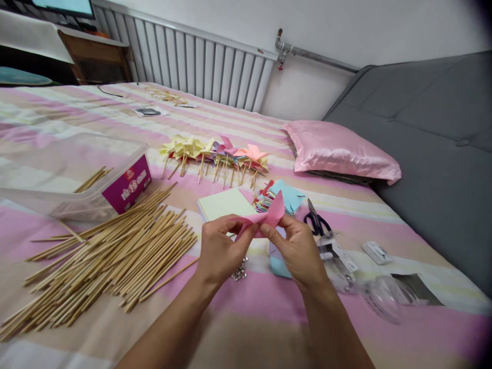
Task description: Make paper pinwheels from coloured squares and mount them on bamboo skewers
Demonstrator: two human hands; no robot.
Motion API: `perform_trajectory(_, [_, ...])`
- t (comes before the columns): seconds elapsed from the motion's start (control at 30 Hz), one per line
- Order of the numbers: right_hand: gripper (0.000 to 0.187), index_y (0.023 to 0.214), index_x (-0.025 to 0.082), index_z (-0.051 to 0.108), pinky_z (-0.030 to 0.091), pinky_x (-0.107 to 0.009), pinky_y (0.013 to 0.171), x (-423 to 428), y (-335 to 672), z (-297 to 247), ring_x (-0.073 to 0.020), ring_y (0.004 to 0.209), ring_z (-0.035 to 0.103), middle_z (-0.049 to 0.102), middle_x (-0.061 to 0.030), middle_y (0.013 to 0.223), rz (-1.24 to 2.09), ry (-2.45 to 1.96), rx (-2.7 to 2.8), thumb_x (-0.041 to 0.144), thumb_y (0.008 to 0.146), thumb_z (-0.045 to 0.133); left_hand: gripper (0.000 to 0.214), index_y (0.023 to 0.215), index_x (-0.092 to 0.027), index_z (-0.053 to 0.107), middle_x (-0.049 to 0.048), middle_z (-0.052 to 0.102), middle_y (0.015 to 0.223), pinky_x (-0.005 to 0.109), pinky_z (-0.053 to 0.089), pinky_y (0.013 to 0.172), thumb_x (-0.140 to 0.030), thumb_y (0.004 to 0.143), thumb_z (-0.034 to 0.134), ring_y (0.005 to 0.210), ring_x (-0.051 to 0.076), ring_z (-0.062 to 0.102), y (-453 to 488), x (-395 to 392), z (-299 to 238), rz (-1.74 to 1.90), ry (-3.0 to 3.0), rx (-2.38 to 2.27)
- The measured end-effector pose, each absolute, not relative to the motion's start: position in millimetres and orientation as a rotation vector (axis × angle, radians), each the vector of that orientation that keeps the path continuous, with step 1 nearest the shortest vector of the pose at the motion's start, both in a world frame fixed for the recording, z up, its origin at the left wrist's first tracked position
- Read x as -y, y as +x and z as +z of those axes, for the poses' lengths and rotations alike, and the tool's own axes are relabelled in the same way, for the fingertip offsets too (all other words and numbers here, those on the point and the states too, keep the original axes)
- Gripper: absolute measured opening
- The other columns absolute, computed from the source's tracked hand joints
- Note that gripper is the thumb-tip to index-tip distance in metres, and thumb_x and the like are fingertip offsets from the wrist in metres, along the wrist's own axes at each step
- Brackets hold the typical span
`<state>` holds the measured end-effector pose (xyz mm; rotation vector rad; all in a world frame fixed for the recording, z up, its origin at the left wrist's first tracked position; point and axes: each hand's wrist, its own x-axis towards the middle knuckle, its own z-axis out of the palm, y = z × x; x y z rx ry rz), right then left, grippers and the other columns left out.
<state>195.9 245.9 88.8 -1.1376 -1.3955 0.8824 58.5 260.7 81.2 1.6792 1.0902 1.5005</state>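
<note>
A pink paper piece (274, 211), with its corners bent inward, is held above the bed between both hands. My left hand (223, 246) pinches its left side between thumb and fingers. On the right side, my right hand (298, 248) grips it with the thumb in front. Just behind lies a stack of pale green square paper (230, 204). A pile of small silvery metal pieces (240, 269) sits below the hands, and blue paper (281, 267) is partly covered by my right hand. Scissors (317, 219) with dark handles rest to the right.
Wooden sticks (126, 256) lie heaped at left beside a clear plastic box (126, 184). Several paper pinwheels (209, 148) lie farther back. Cut coloured paper (286, 196) is near the scissors. Plastic packaging (388, 300) and a pink pillow (342, 151) are at right.
</note>
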Motion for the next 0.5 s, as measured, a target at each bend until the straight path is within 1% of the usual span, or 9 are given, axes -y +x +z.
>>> perform_trajectory(0.1, [0.016,0.093,0.023,0.069,0.042,-0.034,0.088,-245.0,195.4,88.9,-0.0202,0.095,0.06,0.071,-0.0015,0.095,0.892,-1.132,1.385,0.026,0.078,0.064,0.01,0.064,-0.015,0.07,-0.0006,0.068,0.061,0.017,0.046,0.051,-0.017,0.072,0.065,0.052,0.009,0.057,58.3,-259.4,81.2,1.518,1.714,-1.096])
perform_trajectory(0.2, [0.015,0.092,0.022,0.07,0.043,-0.034,0.086,-244.9,195.8,88.5,-0.0204,0.093,0.06,0.071,-0.0013,0.087,0.892,-1.139,1.389,0.028,0.078,0.065,0.008,0.073,-0.018,0.072,-0.0013,0.07,0.065,0.018,0.048,0.054,-0.016,0.073,0.064,0.055,0.009,0.06,57.6,-258.1,81.6,1.503,1.755,-1.094])
perform_trajectory(0.33, [0.017,0.092,0.022,0.07,0.044,-0.034,0.085,-245.9,196.8,88.1,-0.0214,0.092,0.061,0.07,-0.0014,0.079,0.877,-1.157,1.396,0.03,0.078,0.065,0.014,0.085,-0.019,0.073,-0.0014,0.069,0.064,0.02,0.048,0.053,-0.019,0.075,0.063,0.053,0.01,0.06,58.1,-256.4,81.0,1.46,1.76,-1.123])
perform_trajectory(0.5, [0.022,0.097,0.021,0.069,0.047,-0.035,0.082,-246.1,197.1,88.5,-0.0218,0.09,0.063,0.072,-0.0037,0.091,0.923,-1.135,1.377,0.031,0.078,0.065,0.017,0.089,-0.019,0.073,0.0004,0.07,0.066,0.021,0.049,0.053,-0.022,0.076,0.063,0.056,0.013,0.062,60.3,-254.7,79.3,1.457,1.743,-1.132])
